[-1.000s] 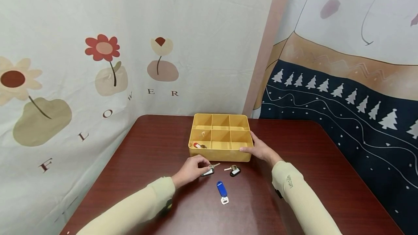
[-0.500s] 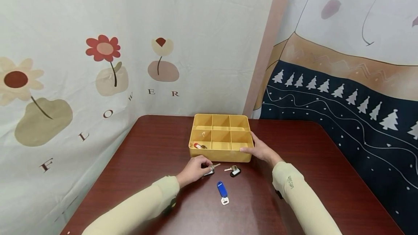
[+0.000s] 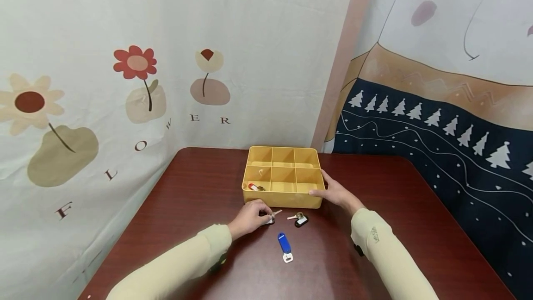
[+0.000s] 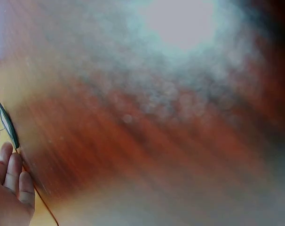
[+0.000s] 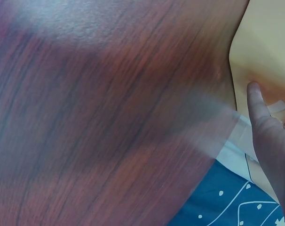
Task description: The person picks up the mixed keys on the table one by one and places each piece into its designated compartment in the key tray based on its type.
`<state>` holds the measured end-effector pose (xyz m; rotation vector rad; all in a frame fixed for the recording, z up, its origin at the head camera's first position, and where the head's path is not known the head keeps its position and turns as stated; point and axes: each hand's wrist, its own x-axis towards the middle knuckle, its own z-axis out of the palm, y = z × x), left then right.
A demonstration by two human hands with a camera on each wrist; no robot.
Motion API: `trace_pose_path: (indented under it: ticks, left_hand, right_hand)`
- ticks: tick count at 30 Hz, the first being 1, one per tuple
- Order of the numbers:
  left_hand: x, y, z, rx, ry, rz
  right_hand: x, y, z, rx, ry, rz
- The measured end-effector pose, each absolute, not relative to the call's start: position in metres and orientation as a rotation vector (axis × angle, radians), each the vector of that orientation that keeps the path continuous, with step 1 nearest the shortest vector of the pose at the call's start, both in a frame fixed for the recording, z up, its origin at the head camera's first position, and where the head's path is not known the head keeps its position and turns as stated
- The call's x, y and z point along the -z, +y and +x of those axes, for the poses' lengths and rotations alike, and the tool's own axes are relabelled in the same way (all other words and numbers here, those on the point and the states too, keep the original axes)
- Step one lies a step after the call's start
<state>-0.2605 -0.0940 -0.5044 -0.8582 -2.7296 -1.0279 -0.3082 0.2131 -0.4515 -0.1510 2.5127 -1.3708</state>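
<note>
My left hand point(image 3: 249, 217) is at a key with a black tag point(image 3: 272, 221), thumb and fingertips closed about it; they cover most of the tag while the key blade point(image 3: 278, 212) sticks out to the right. In the left wrist view, the black-rimmed tag point(image 4: 9, 126) shows beside the fingertips. My right hand point(image 3: 336, 193) grips the yellow divided box point(image 3: 281, 199) by its front right corner, thumb on the front wall. That thumb point(image 5: 256, 96) lies along the box wall in the right wrist view. A key with a red tag point(image 3: 253, 187) lies in the front left compartment.
Right of the left hand lies another key with a black tag point(image 3: 301, 221). Nearer the person is a key with a blue tag point(image 3: 284, 243). All rest on a dark red wooden table point(image 3: 200, 184). Printed curtains point(image 3: 266, 59) hang behind it.
My left hand has slid slightly right, further over the black-tagged key, so more of the tag is covered. The right hand keeps its grip on the box.
</note>
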Motion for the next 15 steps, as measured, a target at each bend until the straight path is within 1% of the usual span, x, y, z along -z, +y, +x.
trace_pose_path:
  ticks: [10,15]
  left_hand:
    - [0.5021,-0.0931,-0.26,0.933,-2.728,-0.895]
    - [0.4993,-0.0941,-0.2565,1.0,-2.715,-0.908]
  right_hand:
    - [0.4544,0.2131,-0.3067,1.433,2.512,-0.211]
    - [0.4555,0.2141,-0.3068,1.429,2.518,-0.195]
